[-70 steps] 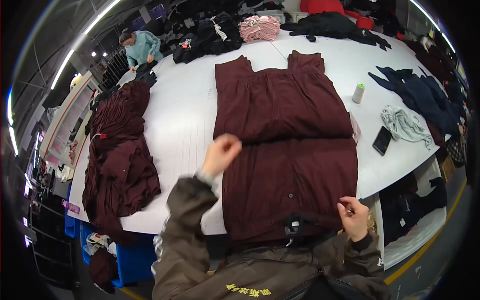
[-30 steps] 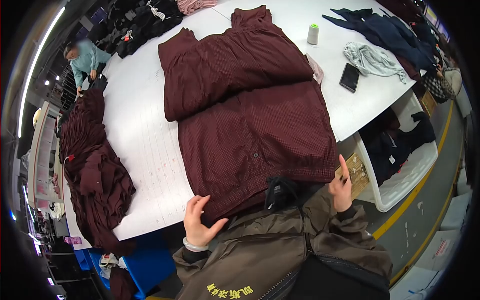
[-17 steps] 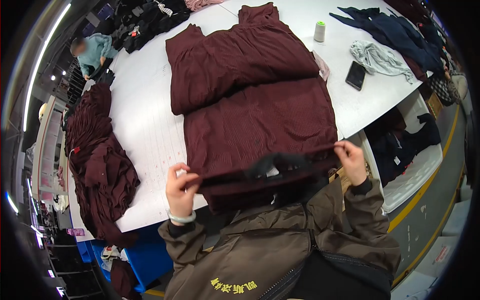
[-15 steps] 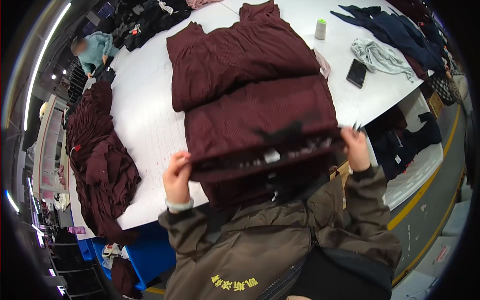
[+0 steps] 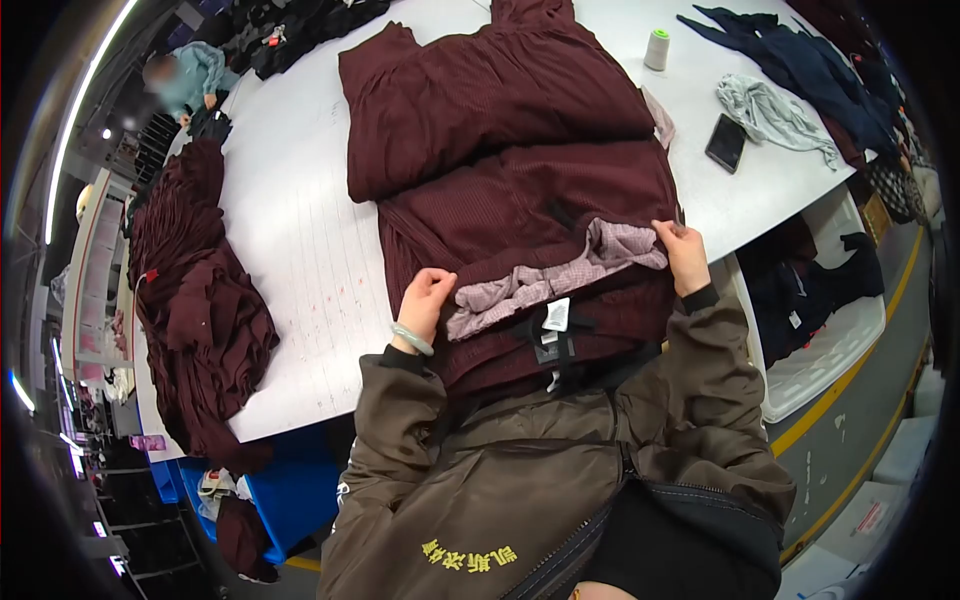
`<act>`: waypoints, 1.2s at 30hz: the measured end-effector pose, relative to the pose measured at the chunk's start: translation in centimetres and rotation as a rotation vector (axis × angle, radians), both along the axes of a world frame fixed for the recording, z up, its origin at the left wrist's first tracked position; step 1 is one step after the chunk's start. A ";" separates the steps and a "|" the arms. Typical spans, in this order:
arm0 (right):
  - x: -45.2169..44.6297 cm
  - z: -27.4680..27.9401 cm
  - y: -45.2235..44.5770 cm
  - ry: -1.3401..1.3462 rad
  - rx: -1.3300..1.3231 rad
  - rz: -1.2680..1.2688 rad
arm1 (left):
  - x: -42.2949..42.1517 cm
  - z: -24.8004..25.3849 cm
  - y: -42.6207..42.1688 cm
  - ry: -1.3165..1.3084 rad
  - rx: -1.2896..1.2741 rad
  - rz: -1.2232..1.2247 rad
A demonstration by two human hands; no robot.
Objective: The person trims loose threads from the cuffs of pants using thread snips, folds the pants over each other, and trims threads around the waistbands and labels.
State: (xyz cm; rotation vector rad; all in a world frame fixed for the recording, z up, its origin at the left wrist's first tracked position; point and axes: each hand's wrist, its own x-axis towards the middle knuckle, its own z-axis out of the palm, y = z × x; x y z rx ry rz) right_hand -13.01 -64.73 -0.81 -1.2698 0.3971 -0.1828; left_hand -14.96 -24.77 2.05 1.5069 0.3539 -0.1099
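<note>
A stack of maroon ribbed pants [image 5: 520, 190] lies on the white table in front of me. The top pair's waist edge is turned to show a pale pink checked lining [image 5: 540, 280]. My left hand [image 5: 425, 305] pinches the left end of this edge, wearing a light bangle at the wrist. On the opposite end my right hand [image 5: 686, 260] is closed on the fabric. Between and just below the hands, a white label [image 5: 557, 315] and black tape [image 5: 566, 348] show on the maroon cloth nearest my body.
A heap of maroon garments [image 5: 200, 310] lies along the table's left edge. To the right are a phone [image 5: 725, 143], a thread cone [image 5: 656, 50], a pale grey cloth [image 5: 770, 115] and navy garments [image 5: 800, 60]. A white bin [image 5: 830, 370] stands at right; another person [image 5: 190, 80] is far left.
The waist edge, blurred and stretched between my hands before, now lies lower on the stack with its pink lining showing. My left hand has moved right and up, bringing both hands closer together.
</note>
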 end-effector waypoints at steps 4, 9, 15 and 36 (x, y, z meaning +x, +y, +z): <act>-0.9 1.1 0.1 -0.088 -0.563 0.012 | 0.9 2.5 -1.3 -0.243 0.781 -0.168; -4.9 7.7 4.3 -0.327 -0.661 0.146 | 2.0 4.4 -5.4 -0.997 0.878 -0.422; -5.1 3.4 4.5 -0.265 -0.825 0.233 | 6.1 0.7 -6.9 -0.327 0.739 -0.667; -6.7 0.4 3.5 -0.096 -0.624 0.201 | 4.7 6.5 -14.7 -0.687 0.011 -0.535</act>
